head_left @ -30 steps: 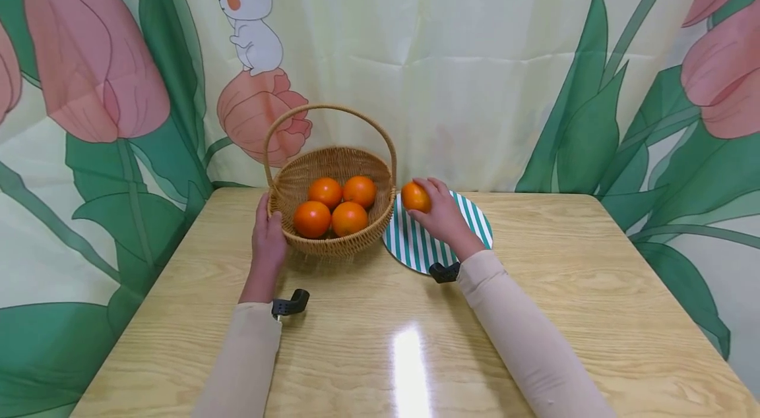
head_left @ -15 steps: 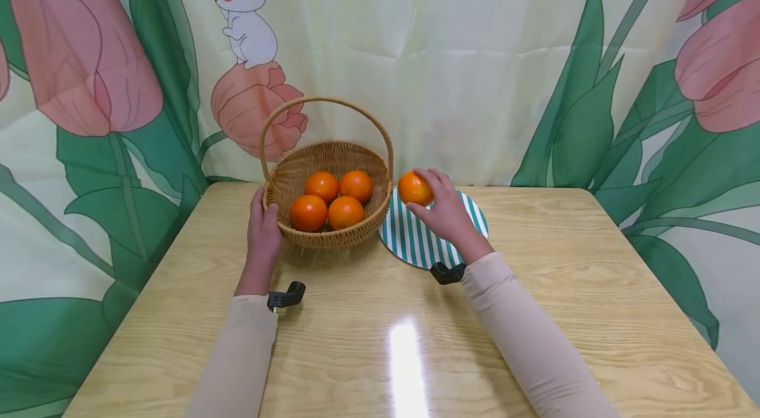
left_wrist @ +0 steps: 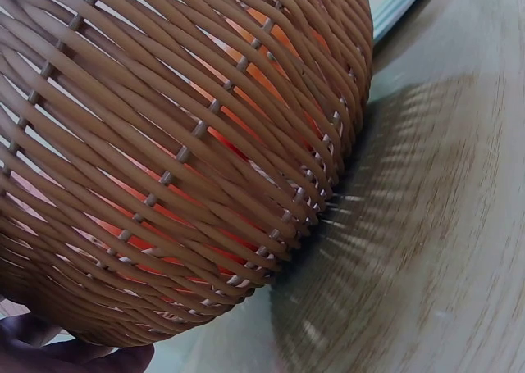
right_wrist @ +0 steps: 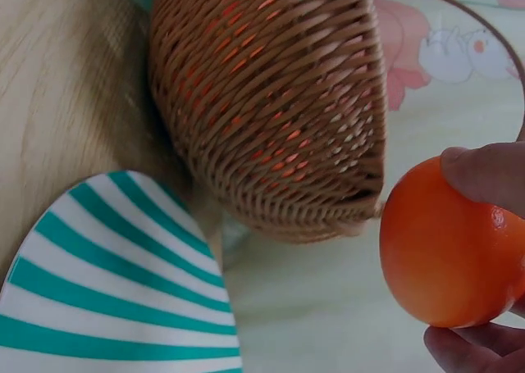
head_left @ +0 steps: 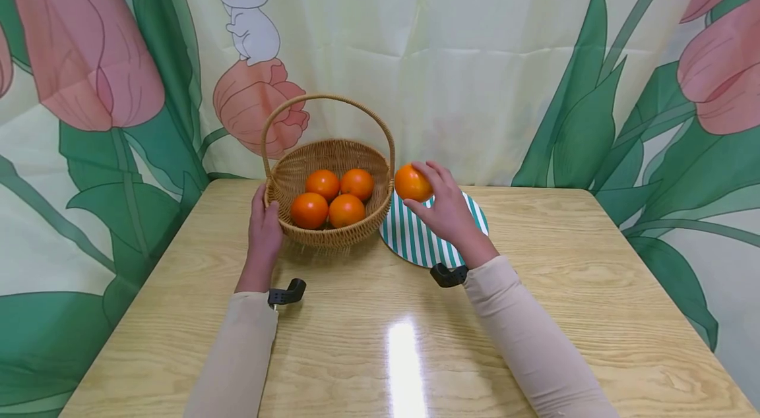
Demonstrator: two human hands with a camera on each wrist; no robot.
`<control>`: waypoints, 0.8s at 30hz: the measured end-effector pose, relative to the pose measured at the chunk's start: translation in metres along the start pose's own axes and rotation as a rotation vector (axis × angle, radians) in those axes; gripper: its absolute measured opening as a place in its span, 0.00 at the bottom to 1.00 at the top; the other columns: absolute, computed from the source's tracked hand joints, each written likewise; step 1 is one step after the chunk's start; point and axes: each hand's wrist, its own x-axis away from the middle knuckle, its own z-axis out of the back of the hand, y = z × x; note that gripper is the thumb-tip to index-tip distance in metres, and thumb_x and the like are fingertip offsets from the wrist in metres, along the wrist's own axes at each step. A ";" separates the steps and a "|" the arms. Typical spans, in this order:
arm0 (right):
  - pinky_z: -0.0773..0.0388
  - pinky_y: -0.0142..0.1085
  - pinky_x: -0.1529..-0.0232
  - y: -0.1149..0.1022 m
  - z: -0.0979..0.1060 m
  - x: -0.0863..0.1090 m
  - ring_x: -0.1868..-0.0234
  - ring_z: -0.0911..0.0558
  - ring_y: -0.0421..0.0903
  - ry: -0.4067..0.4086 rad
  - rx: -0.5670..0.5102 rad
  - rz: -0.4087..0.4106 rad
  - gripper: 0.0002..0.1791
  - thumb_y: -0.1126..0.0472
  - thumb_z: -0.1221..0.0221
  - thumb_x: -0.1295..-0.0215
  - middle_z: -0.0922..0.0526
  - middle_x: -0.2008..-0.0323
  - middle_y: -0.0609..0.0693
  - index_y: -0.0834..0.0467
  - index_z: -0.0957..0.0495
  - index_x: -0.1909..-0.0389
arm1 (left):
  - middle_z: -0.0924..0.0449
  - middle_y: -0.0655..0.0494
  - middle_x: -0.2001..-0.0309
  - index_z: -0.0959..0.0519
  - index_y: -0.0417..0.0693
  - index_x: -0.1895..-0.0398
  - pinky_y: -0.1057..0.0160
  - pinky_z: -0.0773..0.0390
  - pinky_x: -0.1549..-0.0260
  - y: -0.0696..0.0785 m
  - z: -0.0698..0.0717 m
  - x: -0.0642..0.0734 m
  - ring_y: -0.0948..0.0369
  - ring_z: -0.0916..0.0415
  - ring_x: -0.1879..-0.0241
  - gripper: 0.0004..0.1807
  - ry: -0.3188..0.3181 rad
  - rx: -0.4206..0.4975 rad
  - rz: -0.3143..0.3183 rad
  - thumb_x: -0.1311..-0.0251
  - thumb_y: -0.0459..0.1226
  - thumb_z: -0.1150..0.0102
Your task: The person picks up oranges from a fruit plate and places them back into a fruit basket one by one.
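A wicker basket (head_left: 335, 238) with a tall arched handle stands at the back of the table, left of the middle. Several oranges (head_left: 347, 210) lie inside it. On its left side my left hand (head_left: 264, 228) holds the basket by the wall near the rim; a few of that hand's fingers (left_wrist: 90, 358) show at the bottom left of the left wrist view. My right hand (head_left: 446, 210) grips another orange (right_wrist: 447, 246) between thumb and fingers. That orange is raised above the striped round mat (head_left: 415, 240), just right of the basket's rim.
The green-and-white striped mat lies flat beside the basket, partly under my right forearm. Behind the wooden table (head_left: 356, 339) hangs a curtain (head_left: 475, 75) printed with tulips and a rabbit. The basket handle (head_left: 328, 97) arches above the rim.
My right hand has lifted the orange higher above the mat and shifted slightly left, close to the basket rim. The left hand stays at the basket's side. The head view has shifted slightly.
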 end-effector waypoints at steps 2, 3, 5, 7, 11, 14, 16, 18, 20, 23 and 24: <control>0.25 0.57 0.45 -0.004 0.001 0.000 0.40 0.26 0.62 0.011 0.001 0.027 0.36 0.52 0.32 0.42 0.38 0.32 0.57 0.45 0.35 0.33 | 0.63 0.63 0.22 0.61 0.67 0.22 0.45 0.53 0.27 0.001 0.000 0.000 0.56 0.61 0.23 0.31 -0.002 -0.001 0.002 0.25 0.48 0.69; 0.24 0.57 0.45 -0.007 0.001 0.000 0.41 0.26 0.62 0.017 0.002 0.041 0.36 0.52 0.32 0.42 0.37 0.32 0.57 0.45 0.35 0.33 | 0.63 0.63 0.22 0.62 0.67 0.22 0.45 0.53 0.27 0.001 0.000 0.000 0.56 0.61 0.23 0.31 -0.003 -0.003 0.005 0.25 0.48 0.69; 0.24 0.57 0.46 -0.011 0.001 0.000 0.41 0.26 0.62 0.023 -0.002 0.065 0.36 0.52 0.32 0.42 0.37 0.32 0.57 0.46 0.34 0.33 | 0.63 0.63 0.22 0.62 0.68 0.22 0.45 0.53 0.27 0.002 0.000 0.000 0.56 0.61 0.23 0.31 -0.004 -0.011 0.016 0.25 0.48 0.69; 0.24 0.57 0.46 -0.016 0.001 0.000 0.41 0.26 0.62 0.022 -0.010 0.087 0.36 0.52 0.32 0.42 0.37 0.32 0.58 0.46 0.34 0.33 | 0.63 0.63 0.22 0.61 0.68 0.22 0.45 0.53 0.27 0.003 0.000 0.000 0.56 0.61 0.23 0.31 -0.005 -0.012 0.027 0.24 0.47 0.69; 0.24 0.56 0.45 -0.022 -0.002 -0.001 0.40 0.27 0.60 0.005 -0.016 0.110 0.36 0.52 0.33 0.41 0.38 0.32 0.57 0.45 0.35 0.33 | 0.63 0.62 0.21 0.61 0.66 0.22 0.44 0.54 0.27 0.005 0.000 0.001 0.54 0.61 0.23 0.31 -0.011 -0.002 0.048 0.24 0.45 0.69; 0.24 0.55 0.45 -0.027 -0.005 -0.001 0.40 0.27 0.59 -0.002 -0.021 0.127 0.36 0.51 0.33 0.41 0.38 0.32 0.57 0.44 0.35 0.33 | 0.63 0.61 0.21 0.61 0.66 0.22 0.44 0.53 0.27 0.005 0.000 0.001 0.54 0.61 0.23 0.31 -0.015 0.002 0.054 0.24 0.45 0.68; 0.24 0.54 0.46 -0.030 -0.006 -0.001 0.40 0.27 0.59 0.000 -0.024 0.144 0.36 0.51 0.33 0.41 0.38 0.32 0.57 0.44 0.35 0.33 | 0.63 0.62 0.22 0.61 0.67 0.22 0.44 0.53 0.27 0.005 0.000 0.001 0.54 0.61 0.23 0.31 -0.016 0.001 0.055 0.24 0.45 0.69; 0.23 0.54 0.46 -0.033 -0.008 -0.002 0.40 0.27 0.59 0.005 -0.030 0.166 0.36 0.50 0.33 0.42 0.38 0.32 0.57 0.44 0.35 0.33 | 0.62 0.63 0.22 0.61 0.69 0.23 0.44 0.53 0.27 0.005 0.000 0.002 0.55 0.61 0.23 0.31 -0.016 -0.001 0.048 0.24 0.46 0.69; 0.23 0.53 0.46 -0.036 -0.010 -0.004 0.40 0.26 0.58 0.008 -0.034 0.187 0.35 0.50 0.33 0.42 0.38 0.32 0.57 0.43 0.34 0.33 | 0.62 0.64 0.22 0.61 0.70 0.23 0.44 0.53 0.27 0.004 0.000 0.002 0.56 0.61 0.23 0.30 -0.013 -0.005 0.040 0.24 0.47 0.69; 0.22 0.52 0.46 -0.040 -0.014 -0.006 0.39 0.26 0.58 0.000 -0.044 0.206 0.35 0.49 0.33 0.42 0.37 0.32 0.57 0.43 0.33 0.33 | 0.62 0.65 0.22 0.61 0.72 0.23 0.45 0.52 0.27 0.002 0.000 0.001 0.56 0.60 0.23 0.30 -0.008 -0.010 0.027 0.25 0.48 0.69; 0.22 0.52 0.46 -0.042 -0.015 -0.006 0.39 0.26 0.57 -0.005 -0.048 0.210 0.35 0.49 0.33 0.42 0.37 0.32 0.57 0.43 0.32 0.33 | 0.62 0.65 0.22 0.61 0.72 0.23 0.44 0.52 0.27 0.002 0.000 0.001 0.56 0.60 0.23 0.30 -0.006 -0.011 0.026 0.25 0.48 0.69</control>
